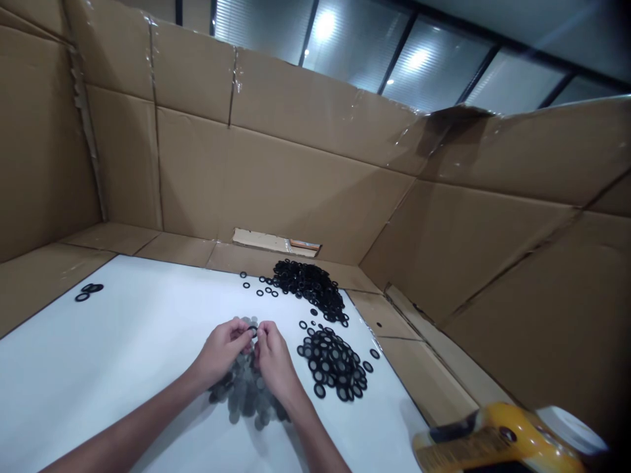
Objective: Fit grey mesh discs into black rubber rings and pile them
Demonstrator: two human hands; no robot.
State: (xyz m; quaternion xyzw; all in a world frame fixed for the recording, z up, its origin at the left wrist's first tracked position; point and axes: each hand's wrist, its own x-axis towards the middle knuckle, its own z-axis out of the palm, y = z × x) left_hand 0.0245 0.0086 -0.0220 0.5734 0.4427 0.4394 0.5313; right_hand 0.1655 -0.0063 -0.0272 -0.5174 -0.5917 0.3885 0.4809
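A small black ring is pinched between the fingertips of my left hand and my right hand, which meet over the white board. Both hands are closed; whether a grey disc sits inside the ring is too small to tell. Under and between my hands lies a loose heap of thin grey discs, partly hidden by my wrists. Just right of my right hand is a pile of black rings with grey centres. Behind that pile, a denser heap of black rings spreads over the board's far right corner.
The white board lies inside tall cardboard walls. A few black rings sit at its far left. Several single rings are scattered beside the far heap. A yellow bottle with a white cap is at the lower right.
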